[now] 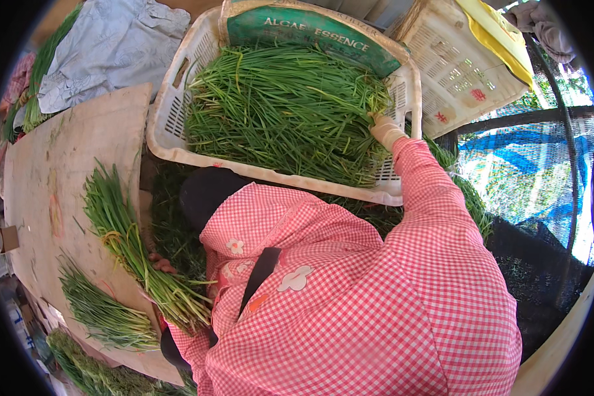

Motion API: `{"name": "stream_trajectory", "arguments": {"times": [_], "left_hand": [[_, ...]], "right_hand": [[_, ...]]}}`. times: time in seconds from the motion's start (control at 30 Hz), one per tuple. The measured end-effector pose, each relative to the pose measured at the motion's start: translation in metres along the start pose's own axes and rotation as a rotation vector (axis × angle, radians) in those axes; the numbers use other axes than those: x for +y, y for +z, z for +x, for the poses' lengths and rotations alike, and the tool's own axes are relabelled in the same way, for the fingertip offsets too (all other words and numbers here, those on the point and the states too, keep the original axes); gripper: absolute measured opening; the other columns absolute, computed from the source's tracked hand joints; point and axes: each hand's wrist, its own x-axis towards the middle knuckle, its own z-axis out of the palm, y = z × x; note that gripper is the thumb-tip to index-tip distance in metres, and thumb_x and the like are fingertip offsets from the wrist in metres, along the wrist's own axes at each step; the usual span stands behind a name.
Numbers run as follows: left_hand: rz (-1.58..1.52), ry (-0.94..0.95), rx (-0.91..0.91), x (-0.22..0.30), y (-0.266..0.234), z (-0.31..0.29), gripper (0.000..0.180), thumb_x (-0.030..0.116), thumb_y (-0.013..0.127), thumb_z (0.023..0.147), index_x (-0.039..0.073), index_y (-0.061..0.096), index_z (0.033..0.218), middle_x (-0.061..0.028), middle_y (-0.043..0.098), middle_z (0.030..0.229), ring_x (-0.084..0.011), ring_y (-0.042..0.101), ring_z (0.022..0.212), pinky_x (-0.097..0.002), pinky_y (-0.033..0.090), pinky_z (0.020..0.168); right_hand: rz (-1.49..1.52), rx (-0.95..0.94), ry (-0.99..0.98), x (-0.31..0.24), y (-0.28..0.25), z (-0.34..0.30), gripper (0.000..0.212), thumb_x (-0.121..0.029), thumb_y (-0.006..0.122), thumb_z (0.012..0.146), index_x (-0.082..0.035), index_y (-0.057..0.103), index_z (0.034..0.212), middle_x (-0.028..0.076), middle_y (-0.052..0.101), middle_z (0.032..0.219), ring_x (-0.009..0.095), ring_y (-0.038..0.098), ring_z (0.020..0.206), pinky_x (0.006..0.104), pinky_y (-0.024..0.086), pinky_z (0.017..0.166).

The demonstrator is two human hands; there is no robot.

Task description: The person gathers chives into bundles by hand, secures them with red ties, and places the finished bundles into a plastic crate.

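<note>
In the head view, the right hand (384,128) touches stem ends of loose garlic chives (284,109) in a white crate (270,173); its grip is unclear. The left hand (162,264), grip mostly hidden, shows fingers beside a tied chive bundle (127,244) overhanging the surface (53,171).
</note>
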Motion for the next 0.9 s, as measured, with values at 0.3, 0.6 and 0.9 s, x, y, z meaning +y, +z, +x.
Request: {"name": "stream_trajectory", "arguments": {"times": [0.3, 0.6, 0.9], "left_hand": [[0.084, -0.004, 0.017, 0.000, 0.004, 0.009, 0.038, 0.026, 0.055, 0.087, 0.012, 0.044, 0.120, -0.0045, 0.049, 0.107, -0.0222, 0.042, 0.110, -0.0391, 0.029, 0.100], [0.110, 0.005, -0.024, -0.001, 0.005, 0.013, 0.042, 0.024, 0.057, 0.086, 0.010, 0.041, 0.123, -0.0057, 0.047, 0.109, -0.0229, 0.043, 0.109, -0.0386, 0.032, 0.099], [0.147, 0.100, 0.008, -0.019, 0.025, 0.020, 0.049, 0.021, 0.061, 0.083, 0.008, 0.039, 0.124, -0.0069, 0.045, 0.112, -0.0244, 0.043, 0.110, -0.0394, 0.034, 0.099]], "right_hand": [[1.823, 0.340, 0.034, 0.096, -0.044, 0.013, 0.016, -0.004, 0.042, 0.084, 0.001, 0.053, 0.094, 0.001, 0.045, 0.060, 0.011, 0.039, 0.046, 0.0205, 0.032, 0.044], [0.352, 0.168, 0.043, 0.073, 0.007, 0.047, 0.045, -0.034, 0.050, 0.085, 0.001, 0.053, 0.112, 0.020, 0.057, 0.106, 0.031, 0.057, 0.096, 0.0366, 0.046, 0.079], [0.473, 0.124, 0.303, -0.008, 0.043, 0.033, 0.053, -0.041, 0.055, 0.082, -0.009, 0.049, 0.124, 0.019, 0.056, 0.116, 0.028, 0.054, 0.107, 0.0366, 0.043, 0.088]]}}
